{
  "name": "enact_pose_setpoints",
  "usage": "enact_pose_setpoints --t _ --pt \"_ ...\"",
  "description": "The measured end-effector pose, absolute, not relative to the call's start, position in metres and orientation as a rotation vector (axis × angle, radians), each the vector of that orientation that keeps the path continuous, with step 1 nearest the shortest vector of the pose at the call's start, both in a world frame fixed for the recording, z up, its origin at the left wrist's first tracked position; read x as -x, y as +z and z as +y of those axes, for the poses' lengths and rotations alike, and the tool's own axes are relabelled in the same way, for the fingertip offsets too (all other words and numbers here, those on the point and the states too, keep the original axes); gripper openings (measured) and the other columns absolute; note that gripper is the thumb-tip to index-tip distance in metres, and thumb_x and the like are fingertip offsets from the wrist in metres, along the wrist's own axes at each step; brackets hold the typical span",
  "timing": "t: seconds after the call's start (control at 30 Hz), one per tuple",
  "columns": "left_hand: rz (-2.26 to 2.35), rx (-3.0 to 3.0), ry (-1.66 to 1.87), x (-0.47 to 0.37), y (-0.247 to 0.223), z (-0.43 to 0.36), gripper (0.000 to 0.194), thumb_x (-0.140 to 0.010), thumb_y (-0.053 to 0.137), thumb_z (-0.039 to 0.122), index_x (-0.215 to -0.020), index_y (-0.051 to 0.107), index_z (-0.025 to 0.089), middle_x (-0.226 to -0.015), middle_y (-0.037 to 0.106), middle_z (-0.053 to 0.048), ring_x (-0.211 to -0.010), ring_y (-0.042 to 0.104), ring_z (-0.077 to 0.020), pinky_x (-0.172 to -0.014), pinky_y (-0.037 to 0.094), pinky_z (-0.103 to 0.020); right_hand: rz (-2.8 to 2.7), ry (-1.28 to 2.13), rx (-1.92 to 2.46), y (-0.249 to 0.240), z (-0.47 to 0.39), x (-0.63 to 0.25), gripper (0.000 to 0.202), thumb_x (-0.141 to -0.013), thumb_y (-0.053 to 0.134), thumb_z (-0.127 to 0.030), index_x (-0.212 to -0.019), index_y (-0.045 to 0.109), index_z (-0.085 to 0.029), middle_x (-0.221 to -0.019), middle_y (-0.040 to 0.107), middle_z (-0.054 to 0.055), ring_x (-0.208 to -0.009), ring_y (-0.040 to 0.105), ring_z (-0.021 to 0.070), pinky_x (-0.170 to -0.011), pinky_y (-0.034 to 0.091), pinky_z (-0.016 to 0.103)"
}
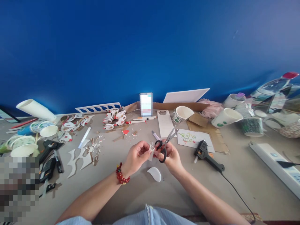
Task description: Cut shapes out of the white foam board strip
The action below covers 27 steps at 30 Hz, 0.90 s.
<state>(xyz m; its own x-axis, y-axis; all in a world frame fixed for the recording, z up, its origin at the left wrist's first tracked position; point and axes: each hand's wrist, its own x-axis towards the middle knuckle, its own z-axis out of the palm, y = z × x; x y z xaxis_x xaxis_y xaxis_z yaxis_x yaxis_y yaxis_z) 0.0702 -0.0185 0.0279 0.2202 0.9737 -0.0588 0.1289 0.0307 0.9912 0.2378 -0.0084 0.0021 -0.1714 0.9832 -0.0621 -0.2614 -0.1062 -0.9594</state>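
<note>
My left hand [140,155], with a red bead bracelet at the wrist, pinches a small white cut piece [151,151] near the middle of the table. Close beside it, my right hand [170,157] holds black-handled scissors [161,151], their blades parted and pointing up and away. The fingertips of both hands nearly meet at the white piece. A curved white piece [154,174] lies flat on the table just below the hands. Behind the scissors' tips stands a patterned paper cup [183,114] with a slanted rim.
A black glue gun [206,153] with its cord lies right of the drawing card [187,138]. A power strip [274,159] and cups are further right. Small white-and-red bird shapes [114,118], scraps [86,156] and more glue guns [48,165] lie left.
</note>
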Motion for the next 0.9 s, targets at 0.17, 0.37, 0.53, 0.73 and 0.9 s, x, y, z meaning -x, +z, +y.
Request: enact_pose_setpoints --t 0.17,0.37,0.53,0.73,0.9 --pt "1.133 -1.344 0.955 -0.0703 0.0305 -0.0188 0.032 -0.085 0.062 0.047 -0.077 0.051 0.018 -0.068 0.05 0.002 -0.062 0.048 -0.0113 -0.059 0.041 -0.022 -1.058 1.519 0.979 0.0062 -0.0088 -0.2366 0.036 -0.063 0.084 -0.038 -0.081 0.058 -0.021 -0.072 0.062 -0.002 -0.058 0.056 0.0109 -0.058 0.058 0.028" --pt "1.125 -1.32 0.944 -0.0708 0.0318 -0.0192 0.033 -0.085 0.062 0.047 -0.077 0.05 0.018 -0.067 0.049 0.003 -0.062 0.048 -0.0109 -0.059 0.04 -0.022 -1.089 1.5 0.949 0.0029 -0.0093 -0.237 0.031 -0.068 0.081 -0.037 -0.082 0.058 -0.021 -0.072 0.063 -0.002 -0.059 0.057 0.0111 -0.057 0.057 0.026" --pt "1.115 -1.299 0.942 -0.071 0.0291 -0.0188 0.033 -0.085 0.062 0.047 -0.077 0.05 0.017 -0.068 0.049 0.003 -0.062 0.048 -0.0108 -0.059 0.039 -0.022 -1.063 1.522 0.974 0.0051 -0.0098 -0.2366 0.036 -0.063 0.085 -0.034 -0.082 0.058 -0.021 -0.071 0.062 -0.003 -0.058 0.056 0.0103 -0.058 0.058 0.026" --pt "1.114 -1.294 0.934 -0.0706 0.0286 -0.0193 0.034 -0.085 0.063 0.048 -0.077 0.05 0.017 -0.068 0.05 0.003 -0.062 0.048 -0.0109 -0.058 0.038 -0.022 -1.048 1.541 0.963 0.0052 -0.0099 -0.2367 0.035 -0.062 0.086 -0.031 -0.082 0.059 -0.021 -0.07 0.063 -0.004 -0.057 0.057 0.0101 -0.058 0.058 0.026" --pt "1.105 -1.285 0.949 -0.0712 0.0286 -0.0192 0.036 -0.084 0.064 0.049 -0.077 0.05 0.017 -0.067 0.05 0.002 -0.061 0.047 -0.0106 -0.057 0.037 -0.022 -1.062 1.539 0.923 0.001 -0.0095 -0.2375 0.033 -0.065 0.085 -0.029 -0.083 0.059 -0.021 -0.069 0.062 -0.005 -0.056 0.056 0.0091 -0.057 0.057 0.023"
